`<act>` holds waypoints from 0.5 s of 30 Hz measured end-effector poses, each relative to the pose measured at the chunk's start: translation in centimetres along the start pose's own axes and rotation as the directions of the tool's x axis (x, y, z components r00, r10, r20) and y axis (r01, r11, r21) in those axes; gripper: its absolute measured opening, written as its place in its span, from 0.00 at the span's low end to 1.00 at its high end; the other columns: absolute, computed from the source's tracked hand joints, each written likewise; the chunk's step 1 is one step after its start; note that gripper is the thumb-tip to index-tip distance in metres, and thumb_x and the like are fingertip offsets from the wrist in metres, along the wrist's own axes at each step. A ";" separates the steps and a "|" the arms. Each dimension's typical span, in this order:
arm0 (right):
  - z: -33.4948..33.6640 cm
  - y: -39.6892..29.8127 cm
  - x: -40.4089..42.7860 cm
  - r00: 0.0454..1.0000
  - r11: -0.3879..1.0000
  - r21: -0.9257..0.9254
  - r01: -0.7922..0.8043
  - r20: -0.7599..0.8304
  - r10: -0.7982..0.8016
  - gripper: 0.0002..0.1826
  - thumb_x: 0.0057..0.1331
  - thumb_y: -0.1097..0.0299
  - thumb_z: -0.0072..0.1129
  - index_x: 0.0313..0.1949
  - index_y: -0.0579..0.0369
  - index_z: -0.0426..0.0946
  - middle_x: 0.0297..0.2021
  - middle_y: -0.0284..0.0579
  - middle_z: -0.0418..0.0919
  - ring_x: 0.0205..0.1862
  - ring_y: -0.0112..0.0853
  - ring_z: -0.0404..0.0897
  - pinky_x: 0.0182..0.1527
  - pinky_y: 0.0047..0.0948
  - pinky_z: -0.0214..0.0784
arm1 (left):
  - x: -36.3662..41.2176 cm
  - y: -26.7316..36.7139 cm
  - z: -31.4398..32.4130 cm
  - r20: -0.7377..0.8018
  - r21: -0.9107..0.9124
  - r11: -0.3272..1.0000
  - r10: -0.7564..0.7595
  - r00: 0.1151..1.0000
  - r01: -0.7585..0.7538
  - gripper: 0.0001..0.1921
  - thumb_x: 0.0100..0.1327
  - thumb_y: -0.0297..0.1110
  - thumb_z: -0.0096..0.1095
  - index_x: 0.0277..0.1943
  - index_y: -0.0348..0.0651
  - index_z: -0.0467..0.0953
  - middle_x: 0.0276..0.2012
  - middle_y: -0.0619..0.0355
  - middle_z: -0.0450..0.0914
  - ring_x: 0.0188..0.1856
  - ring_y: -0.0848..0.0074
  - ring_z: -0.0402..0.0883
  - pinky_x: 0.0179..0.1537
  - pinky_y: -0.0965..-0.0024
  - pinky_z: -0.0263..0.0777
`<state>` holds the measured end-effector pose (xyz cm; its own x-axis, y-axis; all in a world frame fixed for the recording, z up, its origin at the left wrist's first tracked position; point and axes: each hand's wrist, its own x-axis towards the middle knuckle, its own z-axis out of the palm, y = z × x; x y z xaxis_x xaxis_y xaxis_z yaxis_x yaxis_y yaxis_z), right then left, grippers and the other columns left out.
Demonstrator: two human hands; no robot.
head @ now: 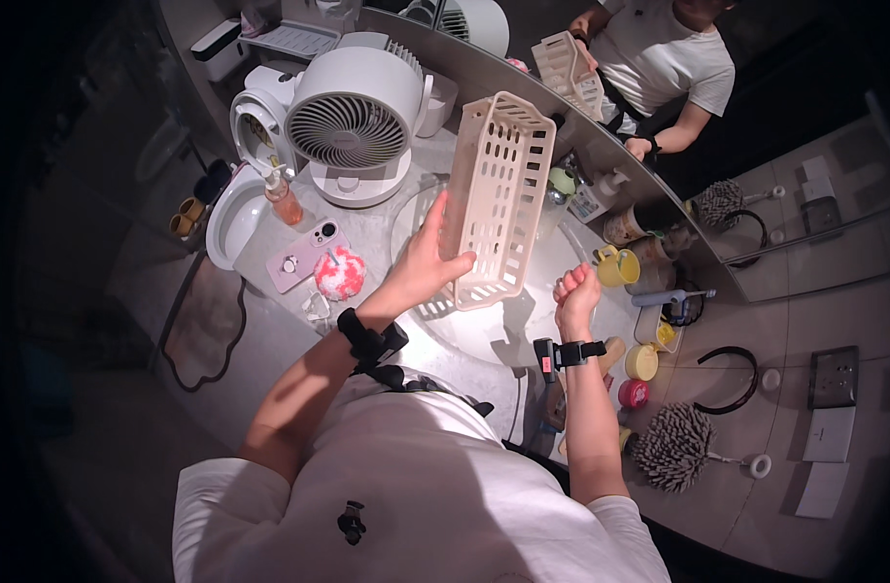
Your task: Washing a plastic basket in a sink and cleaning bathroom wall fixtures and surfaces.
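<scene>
My left hand [429,266] grips a beige plastic basket [497,204] with slotted walls, thumb over its near end. The basket is tilted above the round white washbasin [481,339], its open side turned to the right, and no contents show inside. My right hand [577,295] is raised over the basin's right side, fingers curled in, with nothing visible in it. Just beyond the right hand is a yellow cup [618,267]. Behind the basket, a pale green item [561,181] and a white pump bottle [596,197] are partly hidden.
A white fan [354,109] stands at the back left. Left of the basin are a pink phone [303,259], a red-and-white bath puff [340,273] and an orange pump bottle [282,197]. An electric toothbrush [660,298] and jars [642,362] line the right side. A mirror [671,175] runs behind.
</scene>
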<state>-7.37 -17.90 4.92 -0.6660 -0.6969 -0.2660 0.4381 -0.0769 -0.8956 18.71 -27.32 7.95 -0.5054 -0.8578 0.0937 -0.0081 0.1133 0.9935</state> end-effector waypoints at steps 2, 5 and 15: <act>0.1 0.0 -0.1 1.000 1.000 0.010 -0.005 0.011 0.005 0.18 0.70 0.57 0.40 0.21 0.42 0.55 0.12 0.27 0.52 0.11 0.19 0.48 0.13 0.22 0.37 | 0.0 0.2 0.1 0.006 -0.027 1.000 0.003 1.000 -0.003 0.51 0.53 0.37 0.68 0.72 0.36 0.39 0.60 0.28 0.64 0.62 0.50 0.68 0.61 0.61 0.63; -0.6 0.6 0.2 1.000 1.000 -0.028 -0.013 -0.003 0.013 0.18 0.71 0.55 0.40 0.22 0.43 0.57 0.12 0.28 0.54 0.12 0.19 0.50 0.14 0.21 0.41 | -0.2 -0.1 0.0 -0.002 -0.020 0.999 0.041 0.999 -0.041 0.51 0.53 0.36 0.67 0.73 0.38 0.39 0.61 0.28 0.63 0.62 0.50 0.68 0.61 0.61 0.63; 1.2 0.9 -2.5 0.898 0.943 -0.263 0.203 0.435 -0.072 0.24 0.73 0.50 0.38 0.54 0.56 0.72 0.39 0.35 0.76 0.39 0.26 0.75 0.39 0.26 0.68 | 0.2 3.6 0.5 0.093 0.169 0.955 0.231 0.969 -0.244 0.53 0.47 0.29 0.68 0.73 0.42 0.41 0.67 0.41 0.59 0.67 0.52 0.62 0.64 0.61 0.59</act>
<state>-4.64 -17.05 5.21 -0.3670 -0.9300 -0.0192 0.1197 -0.0268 -0.9925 18.15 -26.85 11.55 -0.5716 -0.7580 0.3141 -0.0299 0.4019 0.9152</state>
